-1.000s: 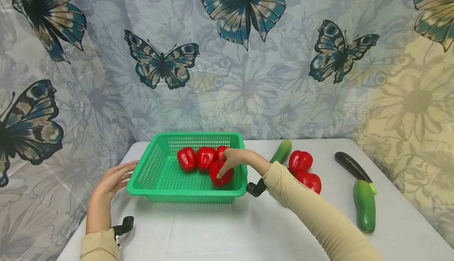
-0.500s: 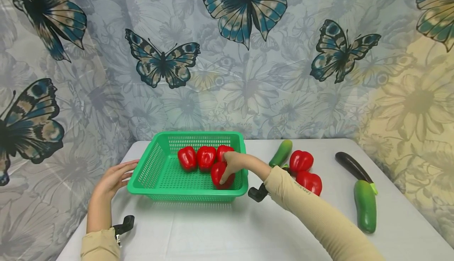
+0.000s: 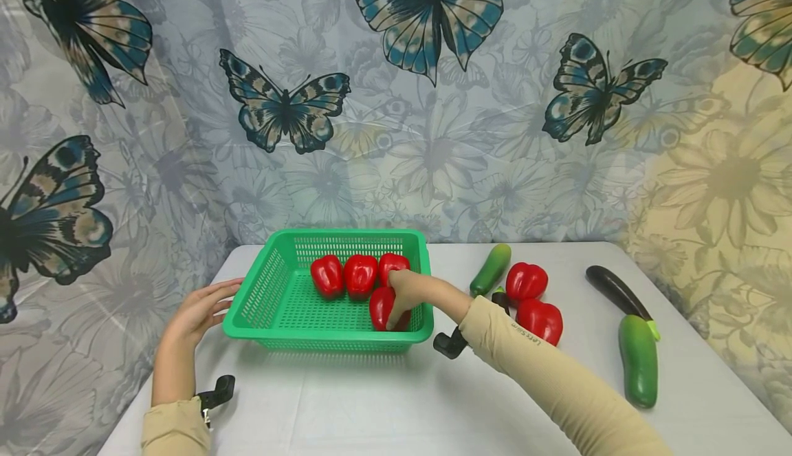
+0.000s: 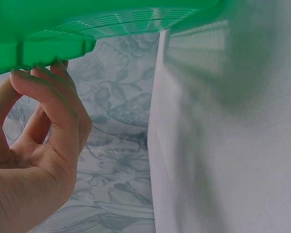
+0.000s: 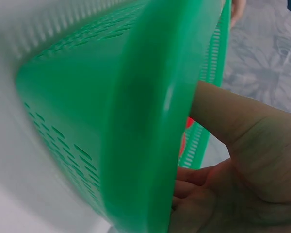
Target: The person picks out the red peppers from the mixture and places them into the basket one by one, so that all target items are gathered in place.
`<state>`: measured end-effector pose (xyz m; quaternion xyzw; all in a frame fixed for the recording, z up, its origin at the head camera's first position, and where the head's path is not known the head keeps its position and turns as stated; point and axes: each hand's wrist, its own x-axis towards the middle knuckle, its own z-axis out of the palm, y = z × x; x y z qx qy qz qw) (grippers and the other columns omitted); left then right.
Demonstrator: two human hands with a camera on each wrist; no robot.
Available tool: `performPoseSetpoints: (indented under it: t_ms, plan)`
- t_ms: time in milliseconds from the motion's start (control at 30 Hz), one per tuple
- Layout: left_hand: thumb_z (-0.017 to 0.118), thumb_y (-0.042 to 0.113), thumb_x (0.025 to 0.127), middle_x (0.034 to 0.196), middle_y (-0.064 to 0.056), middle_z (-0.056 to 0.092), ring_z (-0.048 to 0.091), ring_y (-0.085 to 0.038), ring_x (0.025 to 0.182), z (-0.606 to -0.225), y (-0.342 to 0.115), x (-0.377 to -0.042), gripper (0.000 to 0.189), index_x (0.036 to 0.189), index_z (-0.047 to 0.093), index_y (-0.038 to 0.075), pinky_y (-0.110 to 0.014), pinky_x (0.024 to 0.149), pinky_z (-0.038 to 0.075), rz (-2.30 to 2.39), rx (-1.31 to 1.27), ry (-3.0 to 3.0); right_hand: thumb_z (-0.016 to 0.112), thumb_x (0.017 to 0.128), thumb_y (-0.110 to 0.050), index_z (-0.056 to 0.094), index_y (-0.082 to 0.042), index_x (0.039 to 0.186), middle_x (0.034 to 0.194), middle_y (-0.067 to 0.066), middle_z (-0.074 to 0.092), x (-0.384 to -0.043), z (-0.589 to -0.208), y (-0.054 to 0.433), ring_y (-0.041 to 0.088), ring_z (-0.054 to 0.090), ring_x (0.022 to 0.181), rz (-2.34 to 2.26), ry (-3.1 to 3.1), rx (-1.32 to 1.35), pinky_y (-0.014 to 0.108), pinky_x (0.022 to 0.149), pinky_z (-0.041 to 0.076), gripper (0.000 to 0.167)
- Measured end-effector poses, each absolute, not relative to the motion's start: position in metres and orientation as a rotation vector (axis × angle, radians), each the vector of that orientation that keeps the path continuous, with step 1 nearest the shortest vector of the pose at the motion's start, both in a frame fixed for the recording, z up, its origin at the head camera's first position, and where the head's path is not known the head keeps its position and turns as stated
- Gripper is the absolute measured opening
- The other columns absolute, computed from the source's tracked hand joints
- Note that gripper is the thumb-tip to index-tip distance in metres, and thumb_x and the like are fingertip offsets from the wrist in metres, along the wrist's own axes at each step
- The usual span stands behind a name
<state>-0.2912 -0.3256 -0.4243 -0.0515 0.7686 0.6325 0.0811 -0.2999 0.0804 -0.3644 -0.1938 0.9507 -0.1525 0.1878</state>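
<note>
My right hand [image 3: 410, 292] reaches over the right side of a green plastic basket [image 3: 334, 336] and grips a red bell pepper [image 3: 380, 307] near its front right corner. In the right wrist view the basket's rim hides that pepper and most of the fingertips of my right hand [image 5: 242, 160]. Behind it, 3 more red peppers stand in a row: the left one [image 3: 327, 276], the middle one [image 3: 360, 276] and the right one [image 3: 392, 264]. My left hand [image 3: 199, 310] touches the basket's left rim with its fingertips; in the left wrist view its fingers [image 4: 63, 111] are bent beneath the rim.
On the white table [image 3: 334, 408], right of the basket, lie a cucumber [image 3: 491, 269], two red peppers [image 3: 526, 281] and a dark stem end [image 3: 500, 298] partly hidden by my right sleeve. Farther right are an eggplant [image 3: 616, 292] and a thicker green vegetable [image 3: 638, 362]. A butterfly-print cloth [image 3: 396, 188] hangs behind.
The gripped pepper and my right hand have shifted slightly toward the basket's front right corner. My left hand stays at the left rim.
</note>
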Motion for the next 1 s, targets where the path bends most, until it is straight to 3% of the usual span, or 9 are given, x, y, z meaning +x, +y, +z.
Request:
performPoseSetpoints:
  t_ms: [133, 500, 800, 1000]
  plan:
    - [0.062, 0.037, 0.096, 0.1, 0.027, 0.063, 0.062, -0.001, 0.094, -0.424, -0.326, -0.291, 0.03, 0.124, 0.066, 0.027, -0.025, 0.081, 0.052, 1.88, -0.152, 2.308, 0.09, 0.068, -0.027, 0.057, -0.003, 0.113, 0.099, 0.006, 0.063, -0.299, -0.363, 0.08, 0.019, 0.058, 0.093, -0.428, 2.673, -0.557, 0.034, 0.077, 0.057, 0.06]
    - [0.064, 0.037, 0.095, 0.099, 0.028, 0.061, 0.062, -0.001, 0.093, -0.422, -0.323, -0.29, 0.036, 0.128, 0.064, 0.023, -0.024, 0.081, 0.052, 1.877, -0.17, 2.312, 0.089, 0.07, -0.027, 0.058, -0.003, 0.122, 0.105, 0.006, 0.064, -0.298, -0.361, 0.081, 0.02, 0.059, 0.098, -0.466, 2.656, -0.54, 0.036, 0.08, 0.058, 0.066]
    - [0.064, 0.037, 0.095, 0.099, 0.031, 0.059, 0.061, 0.0, 0.094, -0.421, -0.323, -0.289, 0.039, 0.131, 0.062, 0.023, -0.024, 0.082, 0.052, 1.863, -0.161, 2.322, 0.088, 0.072, -0.03, 0.059, -0.001, 0.117, 0.095, 0.004, 0.061, -0.298, -0.355, 0.085, 0.018, 0.058, 0.089, -0.492, 2.654, -0.553, 0.032, 0.077, 0.057, 0.061]
    - [0.064, 0.037, 0.095, 0.099, 0.031, 0.06, 0.061, 0.001, 0.094, -0.423, -0.323, -0.289, 0.035, 0.128, 0.064, 0.025, -0.024, 0.081, 0.052, 1.863, -0.157, 2.327, 0.087, 0.073, -0.03, 0.056, 0.002, 0.123, 0.108, 0.011, 0.064, -0.297, -0.353, 0.09, 0.022, 0.061, 0.096, -0.602, 2.639, -0.533, 0.036, 0.078, 0.058, 0.067]
